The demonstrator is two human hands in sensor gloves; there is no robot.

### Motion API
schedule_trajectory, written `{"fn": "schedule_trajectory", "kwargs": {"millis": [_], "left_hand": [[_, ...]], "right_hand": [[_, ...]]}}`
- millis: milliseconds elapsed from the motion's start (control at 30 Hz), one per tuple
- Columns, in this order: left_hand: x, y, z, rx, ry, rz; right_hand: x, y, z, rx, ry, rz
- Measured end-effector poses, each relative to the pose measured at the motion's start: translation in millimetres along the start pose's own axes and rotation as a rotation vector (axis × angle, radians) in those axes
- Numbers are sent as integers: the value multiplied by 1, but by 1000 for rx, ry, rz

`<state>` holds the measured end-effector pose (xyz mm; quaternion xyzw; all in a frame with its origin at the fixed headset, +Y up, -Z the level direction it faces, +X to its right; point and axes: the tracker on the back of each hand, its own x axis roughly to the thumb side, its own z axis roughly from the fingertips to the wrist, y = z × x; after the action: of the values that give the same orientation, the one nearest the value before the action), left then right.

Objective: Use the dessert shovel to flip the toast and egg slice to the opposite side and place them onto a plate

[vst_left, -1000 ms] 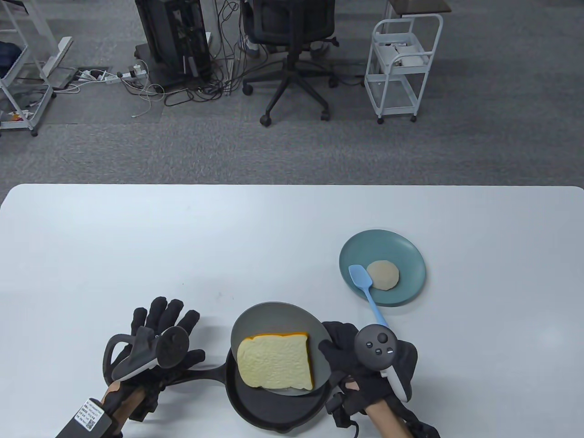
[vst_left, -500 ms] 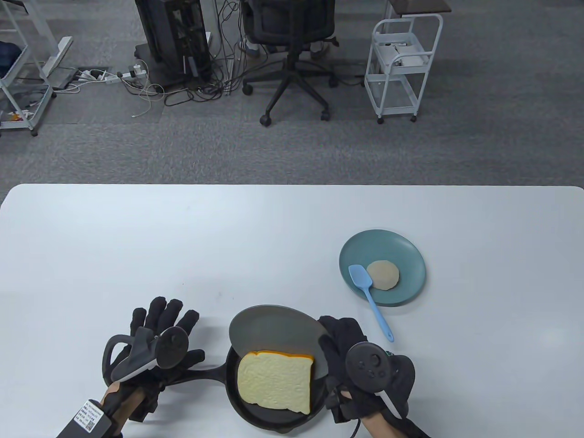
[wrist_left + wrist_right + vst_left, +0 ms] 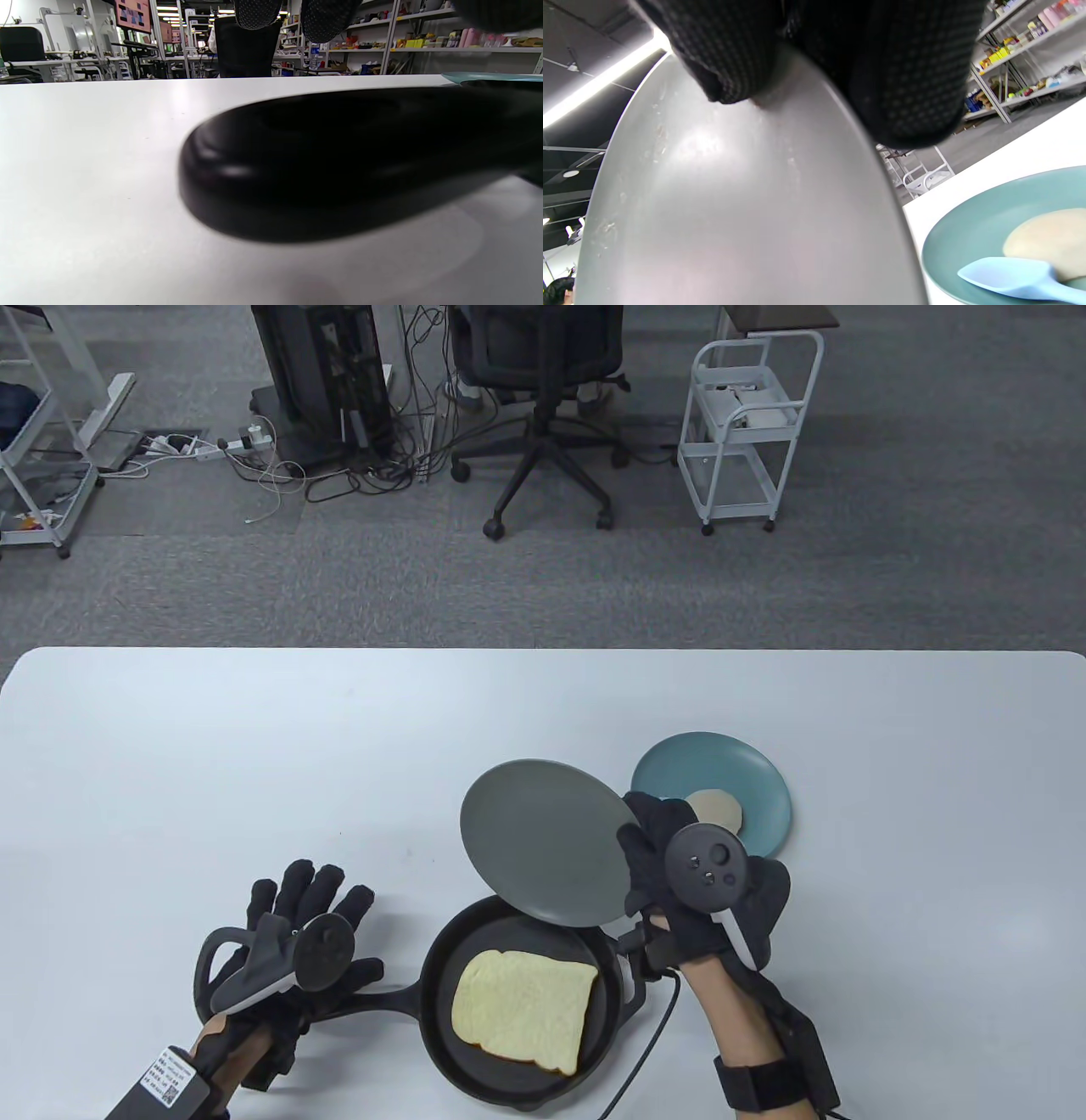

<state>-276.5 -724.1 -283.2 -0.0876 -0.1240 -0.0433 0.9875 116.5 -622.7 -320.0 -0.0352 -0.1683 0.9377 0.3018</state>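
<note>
A pale toast slice lies flat in the black skillet at the table's front edge. My right hand pinches the right rim of an empty grey plate, held tilted above and behind the skillet; its fingers curl over the grey plate. Behind my hand, the teal plate holds the round egg slice. The blue dessert shovel rests on the teal plate beside the egg slice. My left hand lies over the skillet handle, fingers straight.
The white table stretches left and back of the skillet. Off the table stand an office chair, a white trolley and a computer tower with cables. A glove cable trails by the skillet's right side.
The toast slid off the tilted grey plate into the skillet. My right hand then lifted the empty plate up and back toward the teal plate. My left hand stayed put.
</note>
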Motion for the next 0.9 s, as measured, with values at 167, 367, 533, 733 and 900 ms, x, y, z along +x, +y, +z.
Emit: {"fn": "schedule_trajectory", "kwargs": {"millis": [167, 367, 533, 733, 900], "left_hand": [[1, 0, 0, -2, -7, -2], [1, 0, 0, -5, -6, -4], [1, 1, 1, 3, -6, -1], [1, 4, 2, 19, -8, 2], [3, 1, 1, 0, -12, -19]], "right_hand": [[9, 5, -26, 13, 51, -42], [22, 26, -56, 60, 146, -105], [18, 56, -77, 122, 300, -197], [-2, 106, -85, 219, 578, -253], [-18, 148, -70, 277, 732, -275]]}}
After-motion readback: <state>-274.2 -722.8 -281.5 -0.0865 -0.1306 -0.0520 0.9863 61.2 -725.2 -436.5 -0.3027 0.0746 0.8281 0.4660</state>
